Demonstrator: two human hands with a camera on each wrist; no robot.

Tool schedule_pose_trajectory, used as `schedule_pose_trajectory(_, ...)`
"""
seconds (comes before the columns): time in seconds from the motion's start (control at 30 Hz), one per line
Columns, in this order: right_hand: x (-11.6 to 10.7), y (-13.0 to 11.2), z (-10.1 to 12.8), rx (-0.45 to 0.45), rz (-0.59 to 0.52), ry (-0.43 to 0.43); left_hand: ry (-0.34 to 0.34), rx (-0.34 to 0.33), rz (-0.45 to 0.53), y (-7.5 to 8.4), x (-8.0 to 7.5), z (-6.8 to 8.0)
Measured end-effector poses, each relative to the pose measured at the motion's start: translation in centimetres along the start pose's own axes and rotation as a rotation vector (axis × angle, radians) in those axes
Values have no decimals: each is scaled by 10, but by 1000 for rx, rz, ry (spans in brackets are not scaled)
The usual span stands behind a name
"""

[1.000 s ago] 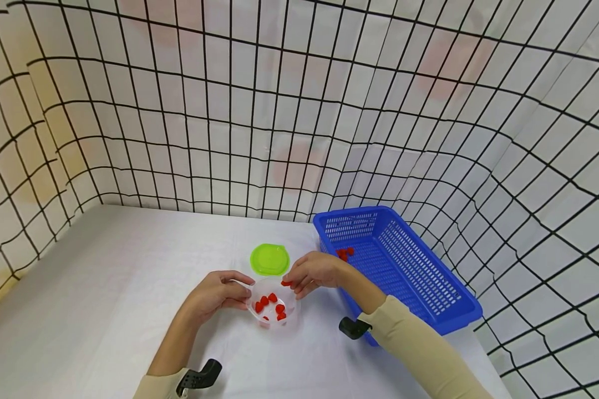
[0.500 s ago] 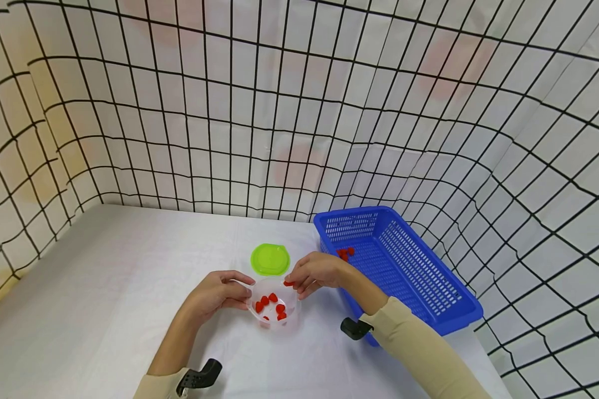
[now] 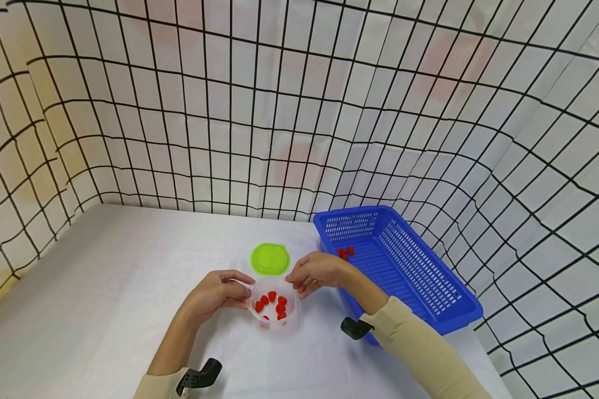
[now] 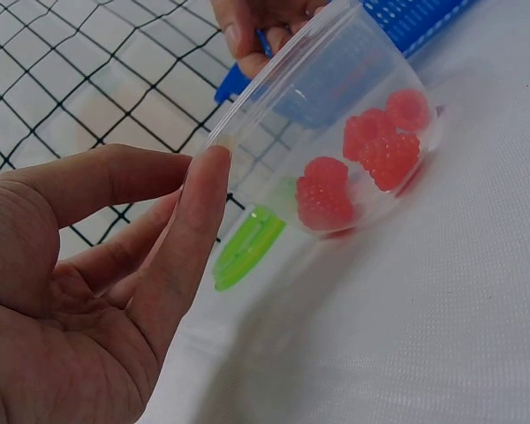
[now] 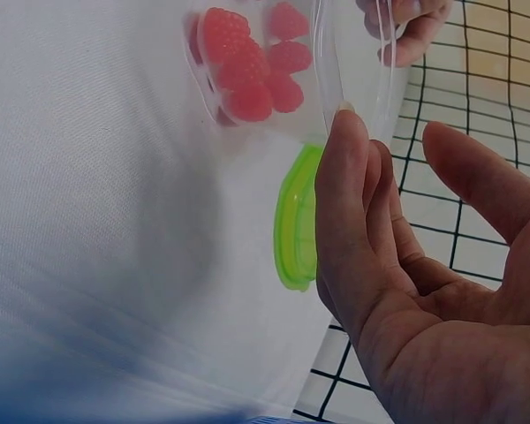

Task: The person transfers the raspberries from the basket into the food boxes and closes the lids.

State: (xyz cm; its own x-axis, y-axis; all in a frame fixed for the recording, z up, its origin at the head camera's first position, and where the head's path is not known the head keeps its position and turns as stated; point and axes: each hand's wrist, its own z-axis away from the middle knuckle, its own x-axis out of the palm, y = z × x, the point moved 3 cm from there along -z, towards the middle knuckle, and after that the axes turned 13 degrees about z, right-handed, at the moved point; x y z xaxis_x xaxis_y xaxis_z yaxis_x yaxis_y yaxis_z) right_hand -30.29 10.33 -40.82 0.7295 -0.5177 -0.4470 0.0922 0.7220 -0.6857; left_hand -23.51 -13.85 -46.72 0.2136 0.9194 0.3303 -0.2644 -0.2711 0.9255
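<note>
A clear plastic cup (image 3: 274, 313) with several red raspberries (image 3: 272, 303) in it stands on the white table (image 3: 105, 288). My left hand (image 3: 248, 291) holds its left rim between thumb and fingers; in the left wrist view the thumb (image 4: 203, 190) presses the cup (image 4: 336, 97) wall. My right hand (image 3: 294, 284) hovers at the right rim with relaxed, empty fingers. The right wrist view shows that hand (image 5: 393, 132) open beside the cup (image 5: 358, 53), with the raspberries (image 5: 247, 62) on the bottom.
A green lid (image 3: 270, 259) lies flat just behind the cup. A blue perforated basket (image 3: 419, 277) stands to the right with a few raspberries (image 3: 345, 254) in its far corner. Grid-patterned walls enclose the table on all sides.
My right hand held a raspberry over the cup; that berry now lies in the cup and the fingers are empty. My left hand and the cup have stayed put.
</note>
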Motion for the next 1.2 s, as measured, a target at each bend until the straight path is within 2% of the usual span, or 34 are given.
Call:
schedule_pose_trajectory(0.23,-6,-5,6,-32,6,41,-2,1,3,0,1,0)
schedule_pose_trajectory(0.57,-54,-6,27,-95,-53,251,0,3,-4,2,1,1)
schedule_pose_trajectory(0.87,-96,20,39,-76,-58,376,6,-2,-5,1,0,1)
schedule_pose_trajectory(1.03,-109,40,37,-38,-77,437,8,-4,-2,1,0,1)
schedule_pose_trajectory(1.2,-116,60,31,8,-100,446,5,-3,-6,1,0,1)
